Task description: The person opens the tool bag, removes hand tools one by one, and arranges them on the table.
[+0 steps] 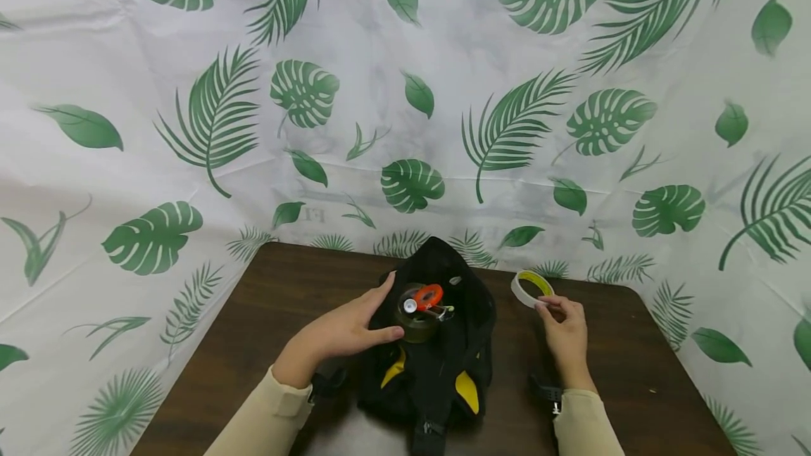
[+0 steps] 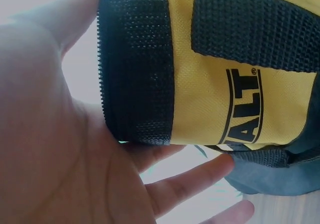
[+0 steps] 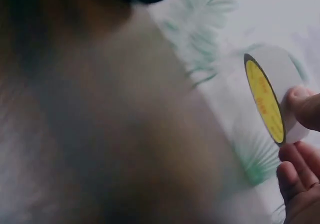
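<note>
A black and yellow fabric tool bag [image 1: 472, 315] stands with its mouth open. Inside show a brown tape roll [image 1: 418, 333], a small orange round item [image 1: 431, 294] and a small white round piece [image 1: 410, 306]. Against the bag's left side rests my left hand [image 1: 336, 333], thumb and fingers spread. In the left wrist view its fairly straight fingers [image 2: 190, 184] lie by the zippered edge [image 2: 135, 69]. To the right of the bag, my right hand [image 1: 566, 335] pinches a white tape roll [image 1: 519, 292] with a yellow inner core between thumb and fingers.
The dark brown wooden table [image 1: 621, 350] carries the bag near its middle. Behind it hangs a white sheet [image 1: 443, 139] printed with green leaves. A black strap with a buckle [image 1: 431, 428] extends from the bag toward the near side.
</note>
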Motion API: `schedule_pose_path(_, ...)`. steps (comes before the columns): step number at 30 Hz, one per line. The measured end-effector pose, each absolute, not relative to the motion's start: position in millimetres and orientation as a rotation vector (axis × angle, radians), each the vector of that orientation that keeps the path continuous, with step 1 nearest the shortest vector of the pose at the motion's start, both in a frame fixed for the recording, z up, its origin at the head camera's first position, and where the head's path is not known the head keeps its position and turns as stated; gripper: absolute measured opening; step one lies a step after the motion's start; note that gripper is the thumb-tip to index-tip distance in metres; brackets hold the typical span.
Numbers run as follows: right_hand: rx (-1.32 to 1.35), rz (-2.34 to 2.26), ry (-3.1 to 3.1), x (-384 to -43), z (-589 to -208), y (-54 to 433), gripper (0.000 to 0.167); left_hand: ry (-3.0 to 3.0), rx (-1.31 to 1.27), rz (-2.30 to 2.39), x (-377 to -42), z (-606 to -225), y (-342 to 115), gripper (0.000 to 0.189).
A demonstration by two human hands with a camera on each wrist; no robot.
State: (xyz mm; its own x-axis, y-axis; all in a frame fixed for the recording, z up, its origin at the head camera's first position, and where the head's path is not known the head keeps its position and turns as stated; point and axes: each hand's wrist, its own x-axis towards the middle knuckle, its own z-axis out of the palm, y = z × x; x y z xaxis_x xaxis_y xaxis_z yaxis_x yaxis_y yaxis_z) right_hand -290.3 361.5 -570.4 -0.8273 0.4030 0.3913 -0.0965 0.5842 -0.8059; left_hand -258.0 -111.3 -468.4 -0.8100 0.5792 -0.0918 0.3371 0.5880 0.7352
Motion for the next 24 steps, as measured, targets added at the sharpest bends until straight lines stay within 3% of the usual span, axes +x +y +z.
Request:
schedule_pose_path(9, -0.229, 1.061, -2.405, -290.6, -596.4, 365.0, 0.015, 2.504, 0.749, 1.059, -258.3, -473.2, -110.7, 0.104)
schedule_pose_path(24, -0.240, 1.104, -2.456, -292.1, -593.1, 369.2, 0.017, 2.515, 0.737, 1.036, -255.7, -472.2, -110.4, 0.102)
